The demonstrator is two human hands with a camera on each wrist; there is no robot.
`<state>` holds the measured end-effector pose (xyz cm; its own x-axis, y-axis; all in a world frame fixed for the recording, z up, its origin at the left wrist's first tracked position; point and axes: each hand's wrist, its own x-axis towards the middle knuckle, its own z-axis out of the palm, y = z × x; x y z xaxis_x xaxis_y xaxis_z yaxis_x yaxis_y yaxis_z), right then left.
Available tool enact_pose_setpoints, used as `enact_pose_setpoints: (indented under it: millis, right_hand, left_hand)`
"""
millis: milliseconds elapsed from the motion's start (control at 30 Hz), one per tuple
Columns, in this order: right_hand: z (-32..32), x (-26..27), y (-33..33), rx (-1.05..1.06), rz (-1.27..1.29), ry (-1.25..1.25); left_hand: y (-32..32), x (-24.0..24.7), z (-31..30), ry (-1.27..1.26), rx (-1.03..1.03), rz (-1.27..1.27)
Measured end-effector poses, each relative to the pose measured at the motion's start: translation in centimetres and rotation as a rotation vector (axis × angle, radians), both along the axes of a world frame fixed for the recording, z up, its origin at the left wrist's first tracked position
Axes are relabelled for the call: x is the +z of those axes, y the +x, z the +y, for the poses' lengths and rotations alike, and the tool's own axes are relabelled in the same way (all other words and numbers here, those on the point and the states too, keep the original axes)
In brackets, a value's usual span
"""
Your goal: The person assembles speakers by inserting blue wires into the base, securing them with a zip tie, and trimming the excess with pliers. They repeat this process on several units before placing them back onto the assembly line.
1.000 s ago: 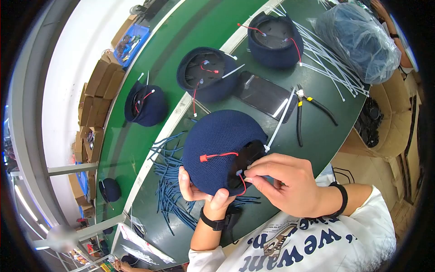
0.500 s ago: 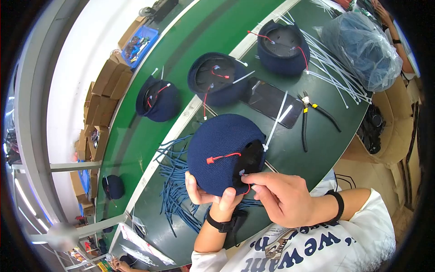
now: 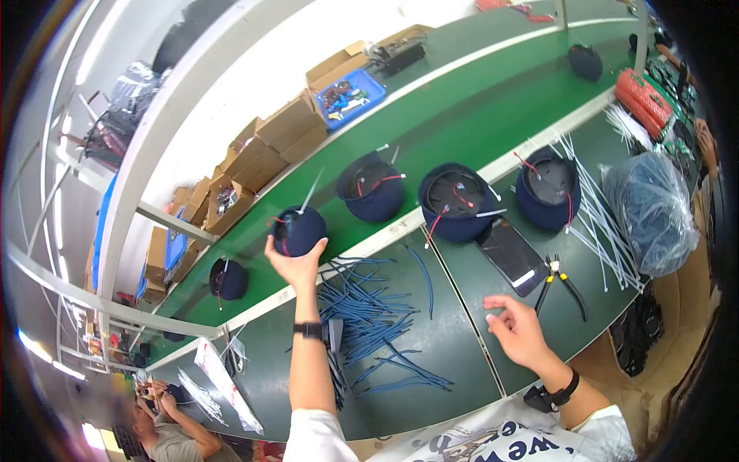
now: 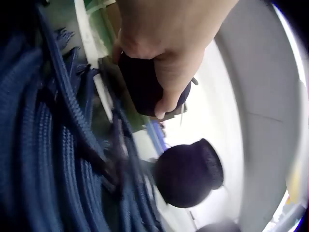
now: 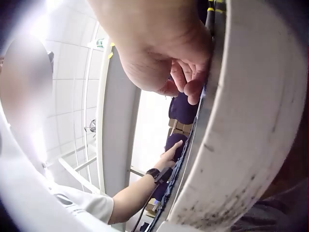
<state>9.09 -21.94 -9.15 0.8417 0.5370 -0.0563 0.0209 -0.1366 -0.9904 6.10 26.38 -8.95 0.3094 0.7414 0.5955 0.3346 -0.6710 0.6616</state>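
Out over the green strip, my left hand (image 3: 296, 263) grips a round shell (image 3: 306, 229) covered in navy mesh. A white cable tie sticks up from the shell and a red wire shows at its opening. In the left wrist view my thumb and fingers spread around the dark shell (image 4: 142, 84). My right hand (image 3: 517, 333) hangs over the dark green table with loosely bent fingers and nothing in them. It is nearest to a black phone (image 3: 511, 256) and side cutters (image 3: 559, 286) with black and yellow handles.
Several similar shells, one beside the phone (image 3: 458, 227), stand along the green strip (image 3: 454, 115) and table. Blue braided sleeves (image 3: 369, 316) lie heaped before me. White cable ties (image 3: 600, 223) and a plastic-wrapped bundle (image 3: 653, 212) are at right. Another person (image 3: 173, 431) sits at far left.
My left hand has carried the shell from in front of me out to the green strip. My right hand has let go of the wire at its opening and drawn away. The view has turned left.
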Motion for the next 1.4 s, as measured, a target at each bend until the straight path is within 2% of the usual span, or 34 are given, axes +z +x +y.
enact_pose_setpoints:
  millis: [33,100,133,167,233,267,300,367,433,500,533,633,700,767,833,900,933,967,1000,1100,1167,1200,1233,1300,1333,1400]
  right_hand:
    - [-0.3,0.3,0.0,0.038,-0.045,-0.101]
    - [-0.4,0.4,-0.4,0.025,-0.121,-0.067]
    - [-0.4,0.0,-0.6,0.017,-0.176,-0.061]
    - [-0.4,-0.3,-0.7,0.008,-0.231,-0.054]
    - [-0.4,-0.2,-1.2,0.024,-0.254,-0.109]
    - [-0.2,-0.2,-1.2,0.009,-0.292,-0.098]
    - [0.1,0.0,-1.4,-0.001,-0.323,-0.094]
    - [0.3,0.0,-1.3,0.002,-0.335,-0.122]
    - [0.4,-0.1,-1.2,0.011,-0.355,-0.123]
    - [0.2,-0.2,-1.2,0.018,-0.377,-0.099]
    - [0.0,-0.1,-1.3,0.005,-0.356,-0.077]
    - [-0.7,-0.4,-1.2,0.004,-0.221,0.024]
    - [-1.1,-0.2,-1.3,0.024,-0.023,0.199]
    - [-1.5,2.9,-1.2,0.008,0.170,0.364]
    - [-2.2,4.7,-0.1,0.106,0.265,0.483]
    - [-1.3,6.2,0.2,0.148,0.201,0.628]
    - [-1.5,6.3,0.8,0.212,0.006,0.527]
    - [-1.7,6.2,1.5,0.284,-0.188,0.425]
    - [-2.1,5.8,1.7,0.365,-0.384,0.322]
    - [-3.4,3.5,1.2,0.339,-0.390,0.260]
    - [-3.8,2.9,0.7,0.287,-0.258,0.321]
    - [-3.9,2.7,0.5,0.264,-0.201,0.364]
    - [-4.0,2.5,0.4,0.240,-0.145,0.408]
    - [-4.1,3.1,0.4,0.239,-0.046,0.455]
    - [-4.3,3.3,0.3,0.240,0.006,0.474]
    - [-4.4,2.8,0.2,0.242,0.052,0.488]
  left_hand:
    - [0.8,-1.4,1.6,-0.003,0.015,0.064]
    - [2.3,-1.0,0.9,-0.140,0.067,0.119]
    - [2.4,1.9,0.2,-0.281,0.020,0.233]
    - [2.8,4.0,-1.5,-0.174,0.314,0.586]
    - [2.7,7.8,-4.3,0.190,0.239,0.373]
    - [3.5,9.2,-6.1,0.318,-0.003,0.236]
    - [5.5,10.1,-8.3,0.237,-0.220,0.209]
    - [10.1,8.4,-10.9,0.150,-0.412,0.364]
    - [13.8,5.2,-11.1,-0.101,-0.405,0.438]
    - [14.8,5.2,-11.3,-0.258,-0.356,0.410]
    - [14.7,5.3,-11.2,-0.217,-0.391,0.373]
    - [11.3,5.7,-9.5,-0.079,-0.540,0.230]
    - [5.9,9.8,-10.4,-0.017,-0.746,0.223]
    - [0.8,12.7,-12.7,-0.172,-0.977,0.245]
    - [-1.6,13.6,-14.9,-0.103,-1.200,0.380]
    - [-1.8,12.3,-17.4,-0.100,-1.431,0.455]
    - [-1.6,11.3,-18.9,-0.283,-1.498,0.517]
    - [-0.9,10.2,-19.8,-0.228,-1.564,0.535]
    - [-0.4,9.1,-20.6,-0.182,-1.586,0.561]
    - [0.3,7.2,-21.6,-0.123,-1.589,0.605]
    - [0.4,8.0,-21.6,-0.074,-1.539,0.599]
    - [-0.6,10.0,-21.6,0.064,-1.427,0.641]
    - [-1.8,12.0,-21.8,0.096,-1.325,0.603]
    - [-4.0,14.2,-22.7,0.105,-1.394,0.464]
    - [-4.4,14.3,-24.3,0.217,-1.410,0.425]
    - [-4.1,13.1,-28.1,0.311,-1.437,0.464]
